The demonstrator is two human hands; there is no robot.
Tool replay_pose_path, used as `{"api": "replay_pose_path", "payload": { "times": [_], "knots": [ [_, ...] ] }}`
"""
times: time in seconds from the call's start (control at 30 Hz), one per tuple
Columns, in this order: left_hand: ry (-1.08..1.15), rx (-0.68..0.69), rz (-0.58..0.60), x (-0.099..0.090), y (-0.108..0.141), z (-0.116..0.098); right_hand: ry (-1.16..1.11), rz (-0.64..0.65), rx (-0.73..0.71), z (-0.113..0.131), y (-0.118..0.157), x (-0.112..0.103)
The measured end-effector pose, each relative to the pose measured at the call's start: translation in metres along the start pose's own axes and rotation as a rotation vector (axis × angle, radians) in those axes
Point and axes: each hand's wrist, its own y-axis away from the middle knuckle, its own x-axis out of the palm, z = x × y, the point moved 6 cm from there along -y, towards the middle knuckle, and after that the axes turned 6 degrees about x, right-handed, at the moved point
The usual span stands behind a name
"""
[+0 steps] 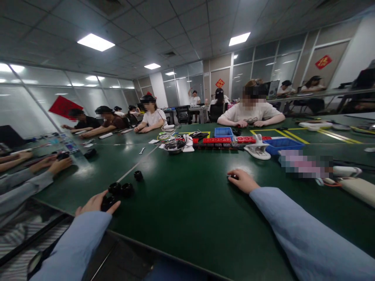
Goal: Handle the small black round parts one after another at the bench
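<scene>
On the green table (175, 203), my left hand (95, 205) has its fingers around a black round piece (109, 203) near the front edge. Just beyond it sit two more black round pieces, one (114, 188) close to my fingertips and one (127, 189) to its right. Another black piece (138, 175) stands apart, farther back and right. My right hand (242, 181) rests on the table at centre right, its fingers closed on a small black object (233, 176).
Across the table's middle lie red power strips (216, 140), a blue tray (223, 133), a larger blue tray (284, 145), a white clamp (259, 148) and a bowl of cables (174, 146). Another person's hands (57, 162) are at the left, near a clear bottle (68, 144). A person sits opposite.
</scene>
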Motion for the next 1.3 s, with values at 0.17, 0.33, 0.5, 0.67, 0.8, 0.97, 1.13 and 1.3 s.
{"api": "replay_pose_path", "payload": {
  "times": [0.17, 0.33, 0.5, 0.67, 0.8, 0.97, 1.13, 1.3],
  "knots": [
    [-0.182, -0.099, -0.217, -0.013, 0.014, 0.004, 0.031, 0.008, 0.019, 0.002, 0.003, 0.0],
    [-0.145, -0.075, -0.115, -0.008, 0.003, 0.002, 0.014, -0.002, 0.034, 0.002, 0.005, -0.002],
    [-0.09, -0.052, -0.112, -0.005, -0.002, 0.015, 0.004, 0.012, 0.031, 0.001, 0.004, -0.001],
    [-0.087, 0.008, -0.148, 0.008, -0.001, 0.024, 0.001, 0.012, 0.036, 0.001, 0.003, -0.001],
    [0.053, 0.067, -0.163, 0.024, -0.005, 0.024, 0.011, 0.03, 0.047, 0.001, 0.003, -0.001],
    [0.149, 0.212, -0.201, 0.029, -0.011, 0.017, 0.01, 0.033, 0.043, 0.002, 0.003, -0.001],
    [0.195, 0.164, -0.228, 0.029, -0.011, 0.021, -0.008, 0.022, 0.042, -0.001, 0.003, 0.0],
    [0.18, 0.103, -0.253, 0.034, -0.01, 0.029, -0.007, 0.027, 0.036, -0.001, 0.003, 0.001]
  ]
}}
